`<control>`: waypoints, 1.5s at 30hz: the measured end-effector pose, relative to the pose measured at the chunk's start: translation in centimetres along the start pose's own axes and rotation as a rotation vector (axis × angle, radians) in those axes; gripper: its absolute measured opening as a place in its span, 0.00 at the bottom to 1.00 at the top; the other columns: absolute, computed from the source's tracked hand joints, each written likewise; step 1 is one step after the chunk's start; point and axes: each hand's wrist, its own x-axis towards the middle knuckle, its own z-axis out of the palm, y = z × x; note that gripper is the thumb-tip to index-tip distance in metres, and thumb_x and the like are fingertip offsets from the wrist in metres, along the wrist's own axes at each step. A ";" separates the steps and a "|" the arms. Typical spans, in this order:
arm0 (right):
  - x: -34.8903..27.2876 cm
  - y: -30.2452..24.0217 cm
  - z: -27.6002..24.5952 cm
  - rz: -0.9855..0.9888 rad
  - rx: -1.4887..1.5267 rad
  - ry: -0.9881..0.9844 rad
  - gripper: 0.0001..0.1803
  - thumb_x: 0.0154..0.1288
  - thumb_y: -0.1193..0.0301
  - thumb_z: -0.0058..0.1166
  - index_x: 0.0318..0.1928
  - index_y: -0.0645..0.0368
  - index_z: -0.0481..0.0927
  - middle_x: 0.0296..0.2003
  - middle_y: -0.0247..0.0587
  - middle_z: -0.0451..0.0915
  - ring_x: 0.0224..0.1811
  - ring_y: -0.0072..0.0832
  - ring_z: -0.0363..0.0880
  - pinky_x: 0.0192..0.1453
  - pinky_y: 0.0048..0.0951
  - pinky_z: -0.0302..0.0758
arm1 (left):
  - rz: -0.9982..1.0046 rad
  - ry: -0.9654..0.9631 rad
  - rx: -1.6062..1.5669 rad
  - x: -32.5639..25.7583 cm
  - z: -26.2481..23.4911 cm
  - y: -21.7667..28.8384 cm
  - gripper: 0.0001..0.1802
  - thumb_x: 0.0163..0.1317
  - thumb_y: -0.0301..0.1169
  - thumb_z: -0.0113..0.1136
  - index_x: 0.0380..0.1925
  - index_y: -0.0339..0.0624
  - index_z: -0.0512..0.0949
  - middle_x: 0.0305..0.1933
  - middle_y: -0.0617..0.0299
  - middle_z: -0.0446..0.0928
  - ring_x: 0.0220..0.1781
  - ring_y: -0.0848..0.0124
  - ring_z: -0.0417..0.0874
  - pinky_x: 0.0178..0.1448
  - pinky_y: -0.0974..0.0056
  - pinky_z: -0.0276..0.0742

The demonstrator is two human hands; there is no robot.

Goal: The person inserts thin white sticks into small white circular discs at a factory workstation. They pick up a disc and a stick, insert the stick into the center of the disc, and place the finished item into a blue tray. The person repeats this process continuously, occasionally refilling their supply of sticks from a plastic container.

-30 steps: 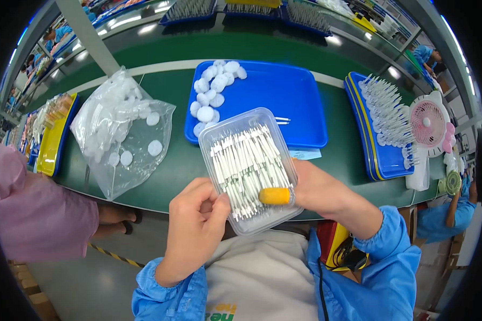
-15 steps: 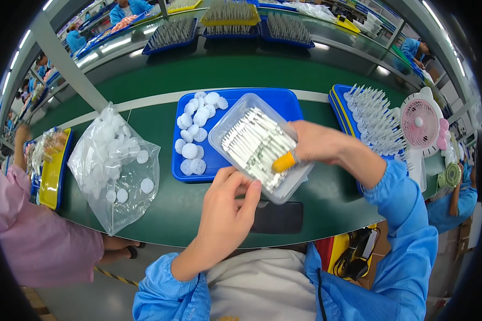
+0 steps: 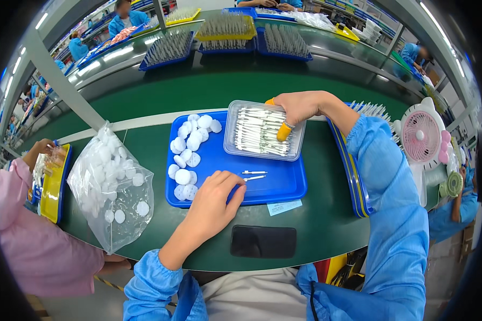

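Observation:
My right hand (image 3: 300,108), with orange finger covers on it, grips the right side of a clear plastic box (image 3: 231,131). Many thin white rods (image 3: 254,130) lie in the box, which is over the back right of a blue tray (image 3: 219,158). Two loose white rods (image 3: 255,175) rest on the tray floor. Beside them, over the tray's front edge, my left hand (image 3: 211,197) has bent fingers with a gap between thumb and forefinger; a rod's end is close to its fingertips. White round discs (image 3: 190,144) are heaped along the tray's left side.
A clear bag of white discs (image 3: 110,176) lies left; a dark phone (image 3: 263,242) lies in front. Right are stacked trays (image 3: 353,171) of rods and a pink-white fan (image 3: 420,136). A paper label (image 3: 285,207) touches the tray. A person in pink (image 3: 48,230) works at left.
The box has moved up and away from me, turning straighter, and the loose rods now show on the tray. My left hand has left the box and come down to the tray's front.

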 end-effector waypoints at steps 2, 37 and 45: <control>0.2 -0.7 -0.2 0.009 -0.141 0.018 0.40 0.48 0.70 0.82 0.63 0.64 0.80 0.50 0.44 0.90 0.49 0.30 0.89 0.54 0.32 0.86 | -0.036 -0.026 -0.105 0.9 0.0 0.2 0.05 0.69 0.25 0.65 0.41 0.33 0.82 0.42 0.49 0.83 0.46 0.48 0.84 0.52 0.51 0.79; 0.7 -0.4 0.9 -0.079 -0.421 0.129 0.40 0.47 0.73 0.77 0.64 0.66 0.80 0.50 0.53 0.89 0.52 0.43 0.88 0.56 0.38 0.83 | -0.122 -0.149 -0.111 4.7 3.3 0.3 0.09 0.68 0.23 0.61 0.42 0.29 0.85 0.45 0.40 0.87 0.48 0.43 0.89 0.55 0.48 0.84; 0.1 -0.8 1.5 -0.041 -0.458 0.218 0.37 0.48 0.76 0.74 0.63 0.67 0.80 0.48 0.58 0.88 0.53 0.49 0.88 0.57 0.42 0.83 | -0.156 -0.148 -0.160 5.1 3.4 -0.4 0.10 0.69 0.24 0.62 0.43 0.28 0.86 0.44 0.42 0.88 0.45 0.49 0.91 0.53 0.52 0.86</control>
